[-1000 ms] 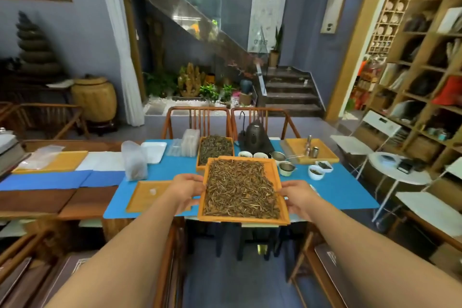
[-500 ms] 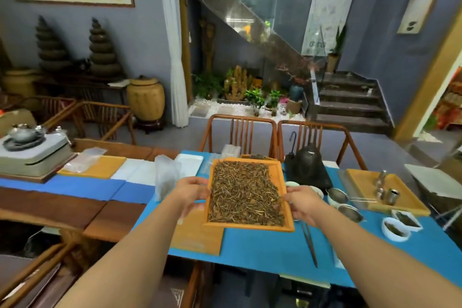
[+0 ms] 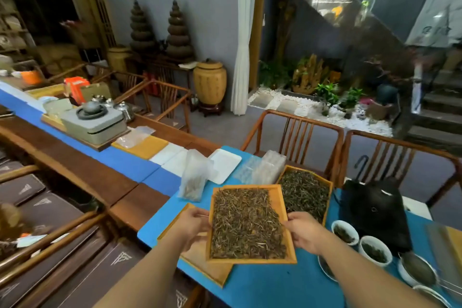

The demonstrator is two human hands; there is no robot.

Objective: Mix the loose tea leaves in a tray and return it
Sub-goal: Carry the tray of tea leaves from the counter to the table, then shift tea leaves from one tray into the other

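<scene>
Both hands, left hand (image 3: 192, 227) and right hand (image 3: 303, 231), grip opposite edges of an orange tray (image 3: 285, 207) of loose tea leaves (image 3: 246, 225), held above the blue bench (image 3: 275, 285). Keeping it level should prevent spills.

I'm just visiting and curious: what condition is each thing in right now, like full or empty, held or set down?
Tea tray: full of loose leaves, held up by both sides.
Left hand: grips the tray's left edge.
Right hand: grips the tray's right edge.
Second tea tray: full, resting on the table.
Empty wooden tray: lying under the held tray.
White cups: holding tea leaves.
Plastic bag: standing, partly filled.
</scene>
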